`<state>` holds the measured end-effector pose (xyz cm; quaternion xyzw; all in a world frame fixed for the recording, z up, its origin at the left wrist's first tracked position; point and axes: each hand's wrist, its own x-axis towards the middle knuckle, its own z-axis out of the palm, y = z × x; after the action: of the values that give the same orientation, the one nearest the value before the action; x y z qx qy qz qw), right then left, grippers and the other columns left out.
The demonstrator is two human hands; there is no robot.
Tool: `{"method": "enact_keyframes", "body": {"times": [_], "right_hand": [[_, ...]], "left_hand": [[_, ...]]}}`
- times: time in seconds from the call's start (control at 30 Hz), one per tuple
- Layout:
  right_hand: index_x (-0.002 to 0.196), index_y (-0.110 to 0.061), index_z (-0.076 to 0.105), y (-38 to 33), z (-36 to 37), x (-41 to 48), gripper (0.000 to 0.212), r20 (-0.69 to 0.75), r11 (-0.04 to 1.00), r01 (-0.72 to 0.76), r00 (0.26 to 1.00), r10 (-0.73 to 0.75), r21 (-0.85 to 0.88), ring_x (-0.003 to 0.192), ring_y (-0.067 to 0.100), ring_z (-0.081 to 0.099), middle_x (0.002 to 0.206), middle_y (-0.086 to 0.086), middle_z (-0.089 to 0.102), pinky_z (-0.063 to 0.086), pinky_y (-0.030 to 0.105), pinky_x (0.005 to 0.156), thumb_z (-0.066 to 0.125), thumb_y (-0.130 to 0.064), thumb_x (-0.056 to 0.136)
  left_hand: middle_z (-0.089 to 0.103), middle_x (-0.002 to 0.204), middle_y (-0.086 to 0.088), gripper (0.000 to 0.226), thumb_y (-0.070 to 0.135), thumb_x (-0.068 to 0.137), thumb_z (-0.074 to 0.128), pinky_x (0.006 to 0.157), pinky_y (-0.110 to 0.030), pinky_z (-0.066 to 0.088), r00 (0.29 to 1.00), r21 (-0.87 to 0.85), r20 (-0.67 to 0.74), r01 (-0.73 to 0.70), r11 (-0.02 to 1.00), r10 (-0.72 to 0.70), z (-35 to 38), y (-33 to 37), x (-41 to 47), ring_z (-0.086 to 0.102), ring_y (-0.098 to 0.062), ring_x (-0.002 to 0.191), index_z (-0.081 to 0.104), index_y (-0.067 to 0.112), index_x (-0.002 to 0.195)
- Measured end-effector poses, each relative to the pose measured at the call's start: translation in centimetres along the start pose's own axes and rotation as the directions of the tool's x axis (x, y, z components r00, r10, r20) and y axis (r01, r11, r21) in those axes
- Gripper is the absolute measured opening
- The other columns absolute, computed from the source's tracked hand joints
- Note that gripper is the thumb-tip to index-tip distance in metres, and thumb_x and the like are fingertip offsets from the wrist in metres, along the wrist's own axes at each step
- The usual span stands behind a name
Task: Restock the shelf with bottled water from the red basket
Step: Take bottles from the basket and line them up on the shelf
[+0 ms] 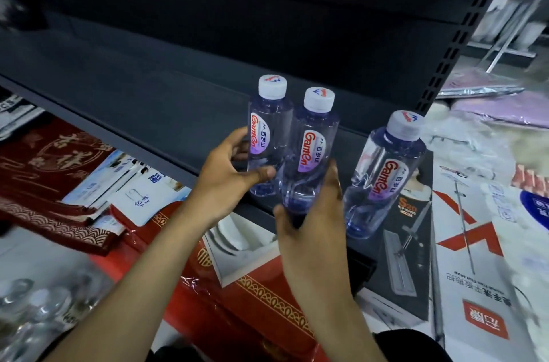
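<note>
Nearest the camera, two bare forearms are rising from the bottom edge toward a dark metal shelf (pixel 148 100). The right hand (pixel 312 231) is wrapping its thumb and curled fingers around the lower part of the middle water bottle (pixel 312 148). That bottle is tilting a little, with its base hanging at the shelf's front lip; whether it is touching the board cannot be told. The left hand (pixel 228 180) is gripping the left water bottle (pixel 269 130), thumb across the front and fingers curled behind. This bottle is sitting upright just inside the front edge, touching or almost touching the middle one.

The right water bottle (pixel 383 177) is standing free of both hands near the shelf's right end, a little apart from the other two.

By this view, the restocking is looking barely begun. One bottle is placed, two are being set down, and most of the shelf behind and to the left is lying bare. The red basket is not showing, so the remaining stock cannot be judged. Blurred glassy shapes (pixel 29 302) at lower left are too unclear to name.

Below the shelf, red gift boxes (pixel 252 302) and a mop carton (pixel 410 243) are lying stacked.
</note>
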<state>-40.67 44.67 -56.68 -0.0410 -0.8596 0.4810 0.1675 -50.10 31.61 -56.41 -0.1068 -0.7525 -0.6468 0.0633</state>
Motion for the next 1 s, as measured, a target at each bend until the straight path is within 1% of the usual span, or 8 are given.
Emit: {"method": "enact_keyframes", "body": {"times": [0.1, 0.17, 0.27, 0.4, 0.5, 0.63, 0.87, 1.0], "right_hand": [[0.144, -0.04, 0.028, -1.6, -1.2, -3.5, 0.072, -0.149, 0.986, 0.125, 0.979, -0.141, -0.112, 0.134, -0.004, 0.034, 0.146, -0.022, 0.029, 0.027, 0.005, 0.106, 0.069, -0.022, 0.087], [0.133, -0.024, 0.045, -2.0, -2.5, -3.8, 0.062, -0.407, 0.954, 0.261, 0.863, -0.299, -0.146, 0.126, 0.003, 0.04, 0.135, -0.009, 0.038, 0.034, 0.011, 0.103, 0.074, -0.01, 0.079], [0.133, -0.011, 0.039, -0.5, -4.4, -2.1, 0.076, -0.618, 0.98, 0.187, 0.764, -0.187, -0.065, 0.126, 0.018, 0.039, 0.134, 0.01, 0.036, 0.033, 0.003, 0.097, 0.077, 0.003, 0.07], [0.139, -0.033, 0.029, 2.3, -5.6, -0.1, 0.083, -0.294, 0.98, -0.081, 0.947, 0.133, 0.182, 0.111, 0.001, 0.054, 0.132, -0.006, 0.042, 0.045, 0.005, 0.073, 0.074, -0.002, 0.077], [0.126, -0.037, 0.038, 3.7, -5.7, 0.7, 0.066, -0.204, 0.986, -0.122, 0.969, 0.143, 0.115, 0.093, -0.003, 0.061, 0.106, -0.02, 0.06, 0.039, 0.007, 0.063, 0.073, -0.003, 0.08], [0.13, -0.033, 0.04, 3.6, -5.5, 1.0, 0.066, -0.175, 0.983, -0.148, 0.971, 0.165, 0.108, 0.081, -0.027, 0.052, 0.098, -0.032, 0.053, 0.041, -0.001, 0.062, 0.073, -0.002, 0.082], [0.135, -0.027, 0.037, 3.7, -4.7, 1.3, 0.066, -0.175, 0.984, -0.116, 0.975, 0.139, 0.136, 0.096, 0.0, 0.057, 0.118, -0.012, 0.059, 0.037, 0.008, 0.073, 0.075, -0.009, 0.083], [0.143, -0.025, 0.03, 2.6, -4.8, 0.5, 0.085, -0.271, 0.98, -0.15, 0.945, 0.182, 0.133, 0.122, 0.017, 0.047, 0.139, 0.0, 0.042, 0.045, 0.033, 0.095, 0.08, -0.01, 0.076]], "left_hand": [[0.067, 0.117, 0.01, 0.064, 0.002, 0.074, 0.081, 0.094, -0.03, 0.052, 1.0, 0.004, 0.021, 0.007, 1.0, -0.007, 0.1, 0.2, -0.5, 0.06, -0.011, 0.115, 0.056, 0.033, 0.123], [0.065, 0.116, 0.009, 0.067, -0.001, 0.072, 0.081, 0.091, -0.029, 0.054, 0.999, 0.024, 0.025, 0.024, 0.999, -0.025, 0.1, 0.3, -0.8, 0.059, -0.01, 0.115, 0.054, 0.03, 0.125], [0.066, 0.112, 0.006, 0.066, -0.001, 0.073, 0.081, 0.093, -0.033, 0.055, 0.999, 0.088, 0.01, 0.044, 0.995, -0.045, 0.1, 0.1, -1.0, 0.062, -0.01, 0.109, 0.056, 0.029, 0.126], [0.066, 0.109, 0.004, 0.066, -0.001, 0.073, 0.081, 0.092, -0.032, 0.055, 0.998, 0.122, 0.001, 0.055, 0.991, -0.056, 0.1, 0.1, -1.0, 0.063, -0.011, 0.105, 0.056, 0.029, 0.127], [0.066, 0.109, 0.007, 0.065, 0.001, 0.075, 0.08, 0.09, -0.025, 0.053, 0.999, 0.148, 0.004, 0.049, 0.988, -0.051, 0.2, 0.2, -1.2, 0.061, -0.008, 0.106, 0.054, 0.032, 0.127], [0.064, 0.112, 0.011, 0.066, 0.007, 0.077, 0.079, 0.093, -0.027, 0.05, 0.999, 0.186, 0.005, 0.051, 0.981, -0.053, 0.4, 0.2, -1.2, 0.059, -0.005, 0.11, 0.051, 0.039, 0.128], [0.066, 0.113, 0.014, 0.067, 0.011, 0.077, 0.081, 0.098, -0.035, 0.052, 0.999, 0.215, -0.009, 0.038, 0.976, -0.037, 1.2, 0.0, -1.1, 0.062, -0.005, 0.107, 0.05, 0.037, 0.13], [0.062, 0.127, 0.01, 0.068, 0.019, 0.083, 0.077, 0.105, -0.037, 0.047, 1.0, 0.312, 0.023, 0.01, 0.95, -0.018, 1.1, 1.2, -2.0, 0.058, -0.008, 0.117, 0.042, 0.035, 0.14]]}}
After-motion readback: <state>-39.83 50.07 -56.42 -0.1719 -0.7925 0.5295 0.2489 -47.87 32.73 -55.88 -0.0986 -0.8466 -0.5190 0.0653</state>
